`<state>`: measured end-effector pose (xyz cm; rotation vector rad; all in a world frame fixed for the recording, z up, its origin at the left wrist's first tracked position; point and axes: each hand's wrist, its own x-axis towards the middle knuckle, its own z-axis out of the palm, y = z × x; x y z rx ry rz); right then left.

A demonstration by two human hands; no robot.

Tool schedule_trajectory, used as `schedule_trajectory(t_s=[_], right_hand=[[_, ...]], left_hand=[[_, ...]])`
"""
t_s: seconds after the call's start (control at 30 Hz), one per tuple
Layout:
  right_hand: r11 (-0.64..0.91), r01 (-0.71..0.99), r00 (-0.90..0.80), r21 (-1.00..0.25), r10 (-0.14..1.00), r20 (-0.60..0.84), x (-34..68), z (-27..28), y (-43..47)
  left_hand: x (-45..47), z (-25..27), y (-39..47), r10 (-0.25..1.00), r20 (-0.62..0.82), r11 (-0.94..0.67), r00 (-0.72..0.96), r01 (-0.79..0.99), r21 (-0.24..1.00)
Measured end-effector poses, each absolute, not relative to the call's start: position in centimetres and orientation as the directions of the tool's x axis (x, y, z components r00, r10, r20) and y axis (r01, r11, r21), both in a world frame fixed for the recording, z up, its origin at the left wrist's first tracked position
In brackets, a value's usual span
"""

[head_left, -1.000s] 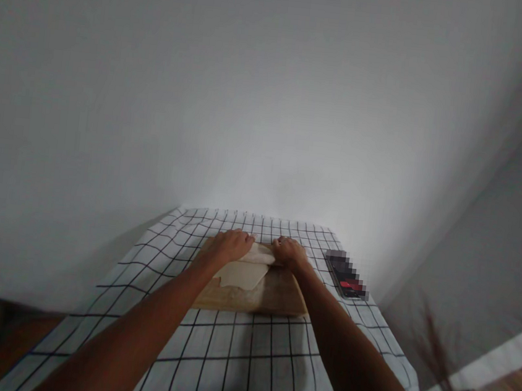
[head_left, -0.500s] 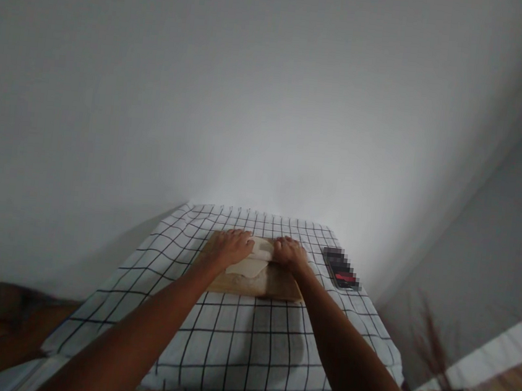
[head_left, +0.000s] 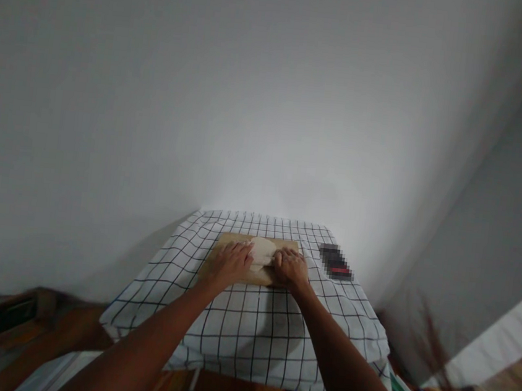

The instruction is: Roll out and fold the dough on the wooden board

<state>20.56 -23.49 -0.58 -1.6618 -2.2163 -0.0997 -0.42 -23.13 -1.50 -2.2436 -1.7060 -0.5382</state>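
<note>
A flattened piece of pale dough [head_left: 262,246] lies on a wooden board [head_left: 208,266] in the middle of the table. Across the dough runs a pale rolling pin [head_left: 262,260], hard to tell from the dough in this light. My left hand [head_left: 233,261] is closed over its left end, fingers pointing forward. Over the right end my right hand [head_left: 291,265] is curled, knuckles up. Most of the dough shows beyond the pin, with a narrow strip on the near side. Both ends of the pin are hidden under my hands.
A white tablecloth with black checks [head_left: 248,318] covers the table. A dark phone [head_left: 335,262], partly pixelated, lies right of the board. A white wall [head_left: 268,128] rises behind the table. Brown wooden furniture [head_left: 15,316] stands at lower left, and assorted items lie at lower right.
Both hands and the rolling pin have come back toward me over the board, so more dough shows beyond the pin and less before it. The camera view has shifted slightly.
</note>
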Motion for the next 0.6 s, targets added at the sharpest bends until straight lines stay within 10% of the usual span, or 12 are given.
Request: schedule_trajectory(t_s=[0.6], right_hand=[[0.167, 0.976, -0.145, -0.139, 0.978, 0.153, 20.8, -0.7, -12.8]], left_hand=[[0.3, 1.4, -13.7, 0.957, 0.185, -0.216, 0.223, 0.975, -0.055]])
